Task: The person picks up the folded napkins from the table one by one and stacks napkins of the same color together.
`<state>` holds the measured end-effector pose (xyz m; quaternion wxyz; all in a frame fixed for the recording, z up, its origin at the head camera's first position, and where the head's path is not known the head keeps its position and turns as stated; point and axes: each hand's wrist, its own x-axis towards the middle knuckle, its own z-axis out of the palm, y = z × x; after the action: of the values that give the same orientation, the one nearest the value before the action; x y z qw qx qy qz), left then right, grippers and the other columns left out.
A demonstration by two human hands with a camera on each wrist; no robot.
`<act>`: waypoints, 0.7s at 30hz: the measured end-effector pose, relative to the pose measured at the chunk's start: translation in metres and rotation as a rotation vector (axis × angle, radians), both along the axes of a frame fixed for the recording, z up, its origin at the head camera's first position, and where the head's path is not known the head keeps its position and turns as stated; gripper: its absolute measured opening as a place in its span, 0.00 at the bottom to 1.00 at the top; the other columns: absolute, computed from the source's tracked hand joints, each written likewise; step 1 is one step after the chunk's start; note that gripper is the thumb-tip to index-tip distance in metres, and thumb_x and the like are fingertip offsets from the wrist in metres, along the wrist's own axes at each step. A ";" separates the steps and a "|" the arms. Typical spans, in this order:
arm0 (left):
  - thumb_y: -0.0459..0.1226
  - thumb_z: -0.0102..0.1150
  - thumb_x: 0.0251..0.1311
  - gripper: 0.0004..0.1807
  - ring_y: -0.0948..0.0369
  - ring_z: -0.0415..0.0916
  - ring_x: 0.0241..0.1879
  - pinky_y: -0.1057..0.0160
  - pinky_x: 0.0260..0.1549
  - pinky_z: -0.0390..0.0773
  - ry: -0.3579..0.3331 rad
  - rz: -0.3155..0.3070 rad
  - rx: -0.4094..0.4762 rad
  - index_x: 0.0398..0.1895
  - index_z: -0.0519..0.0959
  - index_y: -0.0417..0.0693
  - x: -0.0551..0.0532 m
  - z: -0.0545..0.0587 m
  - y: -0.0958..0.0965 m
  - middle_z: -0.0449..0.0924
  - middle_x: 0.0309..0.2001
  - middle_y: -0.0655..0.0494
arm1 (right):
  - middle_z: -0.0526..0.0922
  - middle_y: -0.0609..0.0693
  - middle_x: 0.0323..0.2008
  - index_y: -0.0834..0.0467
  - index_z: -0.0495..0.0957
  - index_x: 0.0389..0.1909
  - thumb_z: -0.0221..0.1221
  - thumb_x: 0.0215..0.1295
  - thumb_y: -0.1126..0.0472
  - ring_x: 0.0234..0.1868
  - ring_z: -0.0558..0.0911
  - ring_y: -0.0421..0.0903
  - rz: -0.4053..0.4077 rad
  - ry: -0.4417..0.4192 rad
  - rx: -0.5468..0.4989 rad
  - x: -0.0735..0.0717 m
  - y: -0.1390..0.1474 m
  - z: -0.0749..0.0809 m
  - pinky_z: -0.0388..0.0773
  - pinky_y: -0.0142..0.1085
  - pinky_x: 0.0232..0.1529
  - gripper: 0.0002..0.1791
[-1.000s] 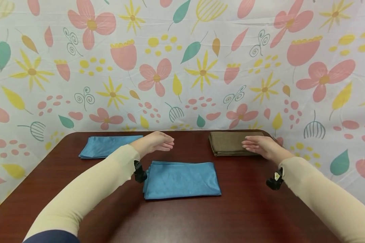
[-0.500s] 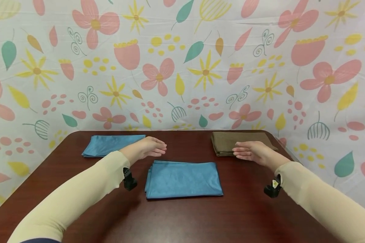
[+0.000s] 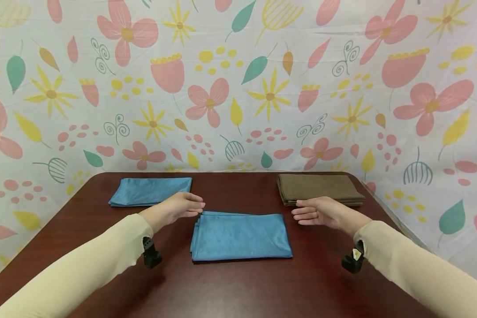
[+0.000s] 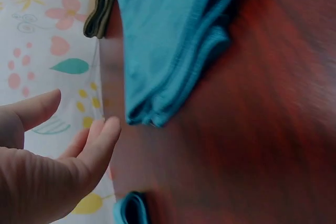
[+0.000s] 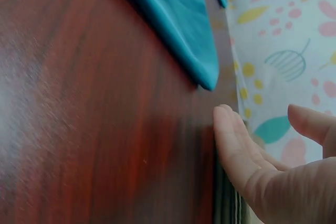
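A folded blue cloth point(image 3: 241, 237) lies flat at the middle of the table, its layered edge on the left side. My left hand point(image 3: 176, 208) hovers by its far left corner, fingers extended and holding nothing. In the left wrist view the fingertips point(image 4: 111, 127) are close to that corner, thumb spread apart. To the right of the cloth hangs my right hand point(image 3: 317, 213), palm turned inward, fingers straight and bare. Behind it is a folded brown cloth point(image 3: 318, 187), partly overlapped by the hand in the head view.
A second folded blue cloth point(image 3: 147, 191) lies at the back left of the dark red-brown table point(image 3: 238, 291). Behind the table's far edge hangs a white sheet point(image 3: 238, 132) printed with flowers and leaves. Each wrist carries a small black camera point(image 3: 151, 254).
Both hands have come lower and nearer the body. The left hand has shifted left, and the right hand has moved left off the brown cloth. The cloths stay where they were.
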<state>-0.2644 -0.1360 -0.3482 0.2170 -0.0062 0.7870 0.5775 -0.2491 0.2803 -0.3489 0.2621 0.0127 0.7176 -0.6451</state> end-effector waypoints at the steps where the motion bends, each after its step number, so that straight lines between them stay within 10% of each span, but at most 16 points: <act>1: 0.35 0.55 0.69 0.28 0.45 0.69 0.64 0.52 0.63 0.72 0.003 0.008 -0.001 0.68 0.62 0.32 0.003 -0.001 -0.003 0.67 0.66 0.35 | 0.83 0.61 0.52 0.73 0.51 0.71 0.51 0.75 0.57 0.49 0.85 0.50 0.005 -0.007 0.003 0.001 -0.002 -0.001 0.80 0.45 0.56 0.34; 21: 0.35 0.59 0.65 0.24 0.48 0.80 0.51 0.53 0.48 0.83 -0.131 0.034 -0.052 0.58 0.72 0.26 0.029 -0.008 -0.023 0.76 0.54 0.34 | 0.84 0.62 0.47 0.76 0.58 0.67 0.53 0.73 0.58 0.49 0.85 0.53 0.042 -0.105 0.006 0.014 -0.020 -0.018 0.81 0.48 0.54 0.31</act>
<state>-0.2359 -0.1586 -0.3561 0.2580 -0.0631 0.7856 0.5589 -0.2349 0.2604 -0.3673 0.3130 0.0324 0.7048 -0.6358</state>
